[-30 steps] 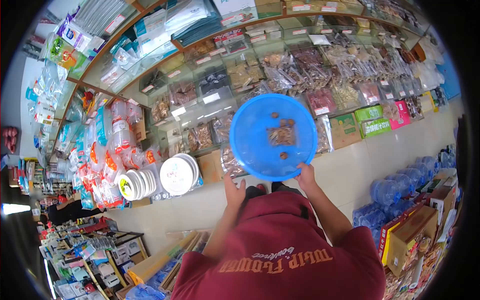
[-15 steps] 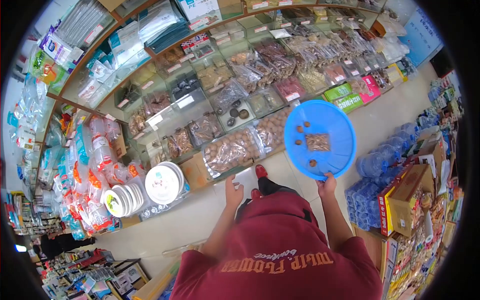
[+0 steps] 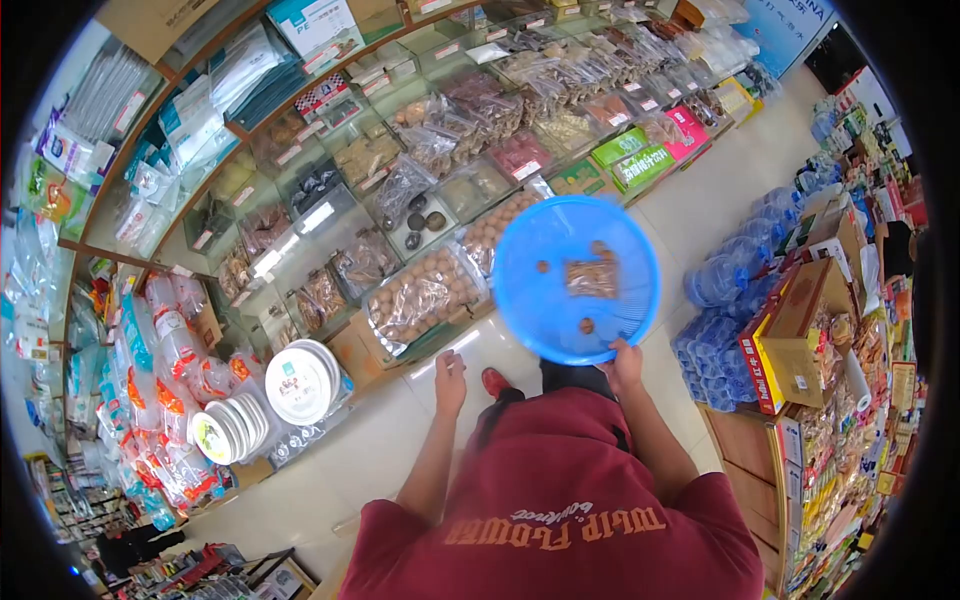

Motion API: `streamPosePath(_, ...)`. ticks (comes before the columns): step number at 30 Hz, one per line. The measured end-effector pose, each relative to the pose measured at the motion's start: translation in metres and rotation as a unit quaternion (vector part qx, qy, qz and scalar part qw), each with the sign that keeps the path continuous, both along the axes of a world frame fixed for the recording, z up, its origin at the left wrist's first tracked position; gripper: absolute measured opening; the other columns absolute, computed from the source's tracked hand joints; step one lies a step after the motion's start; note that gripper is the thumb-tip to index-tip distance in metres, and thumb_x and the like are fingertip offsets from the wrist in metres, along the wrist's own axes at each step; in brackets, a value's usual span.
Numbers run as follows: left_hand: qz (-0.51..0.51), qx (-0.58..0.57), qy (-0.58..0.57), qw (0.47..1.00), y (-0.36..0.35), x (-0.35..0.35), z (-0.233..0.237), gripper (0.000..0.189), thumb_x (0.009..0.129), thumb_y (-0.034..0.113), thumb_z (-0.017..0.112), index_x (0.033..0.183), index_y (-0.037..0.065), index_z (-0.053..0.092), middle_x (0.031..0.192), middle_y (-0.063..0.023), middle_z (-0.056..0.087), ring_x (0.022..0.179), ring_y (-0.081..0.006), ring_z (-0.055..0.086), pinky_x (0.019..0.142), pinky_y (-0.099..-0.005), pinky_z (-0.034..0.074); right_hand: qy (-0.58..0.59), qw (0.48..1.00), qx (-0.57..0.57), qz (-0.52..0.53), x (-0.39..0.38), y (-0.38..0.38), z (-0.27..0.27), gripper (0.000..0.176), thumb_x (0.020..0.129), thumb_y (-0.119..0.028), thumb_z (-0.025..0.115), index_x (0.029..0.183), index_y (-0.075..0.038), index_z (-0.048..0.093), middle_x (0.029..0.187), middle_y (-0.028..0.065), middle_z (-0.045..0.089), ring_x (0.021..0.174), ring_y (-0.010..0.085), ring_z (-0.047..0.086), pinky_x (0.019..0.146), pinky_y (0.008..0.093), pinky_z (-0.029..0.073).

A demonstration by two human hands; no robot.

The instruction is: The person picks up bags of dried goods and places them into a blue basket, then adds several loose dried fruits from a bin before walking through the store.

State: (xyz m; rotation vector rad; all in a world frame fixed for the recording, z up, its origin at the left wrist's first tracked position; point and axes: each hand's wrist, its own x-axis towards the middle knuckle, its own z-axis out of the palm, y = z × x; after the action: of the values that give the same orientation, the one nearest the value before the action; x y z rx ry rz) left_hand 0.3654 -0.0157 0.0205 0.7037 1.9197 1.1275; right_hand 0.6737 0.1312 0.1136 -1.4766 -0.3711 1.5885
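Note:
A round blue plastic basket [image 3: 525, 300] is held out in front of me, its near rim in the grip of my right hand [image 3: 625, 367]. Inside lie a small clear packet of brown pieces [image 3: 592, 279] and a few loose round brown items, one of them [image 3: 587, 326] near the front; their kind is too small to make out. My left hand [image 3: 451, 382] hangs free with loosely bent fingers, holding nothing. The nearest thing to it is a large clear bag of round tan items [image 3: 425, 300] on the low shelf edge.
Glass bins with bagged dry goods [image 3: 450, 135] line the tiered shelf ahead. White lidded tubs [image 3: 300, 385] stand at left beside wrapped plastic cups [image 3: 180, 350]. To the right are bottled-water packs [image 3: 705, 355] and an open cardboard box [image 3: 800, 335]. Another person in dark clothes [image 3: 130, 548] is far back left.
The basket has moved left and nearer my body, with my right hand still on its rim. The loose round items inside have shifted. My left hand's fingers are closer together. The view has turned.

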Motion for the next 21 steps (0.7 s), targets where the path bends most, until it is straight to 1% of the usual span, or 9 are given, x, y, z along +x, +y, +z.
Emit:
streamPosePath(2,0.091,0.011,-0.198,0.976,0.016,-0.002,0.031,0.047,0.095,0.04,0.042,0.126,0.005,0.044,0.123,-0.0133,0.052,0.104,-0.0247,0.056,0.086,-0.0398,0.046,0.016,0.991,-0.043,0.124,-0.005,0.0,0.001,0.029,0.076,-0.004,0.051,0.104,0.003,0.052,0.092,0.0124,0.061,0.077,0.0253,0.063,0.062,0.0416,0.057)
streamPosePath(3,0.089,0.011,-0.194,0.977,0.02,-0.003,0.035,0.047,0.095,0.04,0.042,0.126,0.005,0.044,0.123,-0.0133,0.052,0.104,-0.0247,0.056,0.086,-0.0398,0.046,0.021,0.991,-0.042,0.122,-0.005,0.002,-0.002,0.029,0.076,-0.004,0.051,0.104,0.003,0.052,0.092,0.0124,0.061,0.077,0.0253,0.063,0.062,0.0416,0.057)
streamPosePath(5,0.17,0.158,-0.377,0.897,0.032,-0.004,0.044,0.062,0.093,0.054,0.032,0.132,0.007,0.041,0.126,-0.0133,0.051,0.116,-0.027,0.049,0.094,-0.0435,0.041,0.069,0.967,-0.06,0.237,-0.003,0.006,-0.009,0.031,0.076,-0.003,0.051,0.106,0.004,0.053,0.092,0.0131,0.061,0.079,0.0268,0.064,0.064,0.0445,0.057)
streamPosePath(6,0.19,0.151,-0.427,0.871,0.037,-0.003,0.065,0.067,0.093,0.057,0.03,0.135,0.006,0.04,0.13,-0.0099,0.049,0.119,-0.0267,0.046,0.1,-0.0407,0.034,0.092,0.964,-0.062,0.243,-0.005,0.009,-0.001,0.031,0.076,-0.002,0.052,0.107,0.005,0.053,0.093,0.014,0.062,0.081,0.0284,0.064,0.066,0.0461,0.057)
streamPosePath(9,0.108,0.248,-0.425,0.864,0.057,0.001,0.069,0.07,0.09,0.061,0.031,0.134,0.007,0.041,0.13,-0.0131,0.049,0.118,-0.029,0.047,0.101,-0.0436,0.035,0.09,0.966,-0.076,0.229,0.012,0.031,-0.005,0.031,0.076,-0.002,0.052,0.107,0.005,0.053,0.093,0.0148,0.062,0.08,0.0291,0.064,0.065,0.0448,0.057)
streamPosePath(11,0.136,0.233,-0.397,0.877,0.078,0.008,0.062,0.069,0.09,0.061,0.03,0.13,0.008,0.045,0.129,-0.0112,0.05,0.117,-0.0287,0.047,0.1,-0.0455,0.035,0.095,0.973,-0.059,0.202,0.033,0.05,-0.005,0.03,0.076,-0.002,0.052,0.106,0.004,0.053,0.093,0.0143,0.061,0.079,0.0285,0.064,0.064,0.0441,0.057)
streamPosePath(13,0.17,0.145,-0.403,0.888,0.103,0.032,0.081,0.067,0.089,0.062,0.03,0.126,0.008,0.048,0.127,-0.0087,0.051,0.115,-0.0264,0.046,0.1,-0.0471,0.034,0.098,0.979,-0.044,0.172,0.062,0.07,-0.012,0.029,0.076,-0.002,0.052,0.105,0.004,0.053,0.092,0.0137,0.061,0.078,0.0279,0.064,0.063,0.0434,0.057)
streamPosePath(19,0.093,0.104,-0.372,0.918,0.184,0.099,0.064,0.057,0.089,0.057,0.033,0.118,0.012,0.051,0.125,-0.006,0.052,0.112,-0.0209,0.047,0.09,-0.04,0.038,0.029,0.999,0.017,0.014,0.153,0.118,-0.021,0.024,0.076,-0.003,0.05,0.099,0.001,0.053,0.089,0.0102,0.058,0.075,0.0238,0.062,0.062,0.0412,0.057)
streamPosePath(21,0.032,0.099,-0.355,0.929,0.215,0.124,0.06,0.051,0.09,0.052,0.036,0.118,0.012,0.051,0.125,-0.0054,0.052,0.111,-0.0199,0.047,0.089,-0.0389,0.038,0.003,0.997,0.036,-0.068,0.174,0.136,-0.018,0.028,0.076,-0.004,0.05,0.104,0.001,0.051,0.095,0.0114,0.058,0.081,0.0252,0.062,0.065,0.0416,0.058)
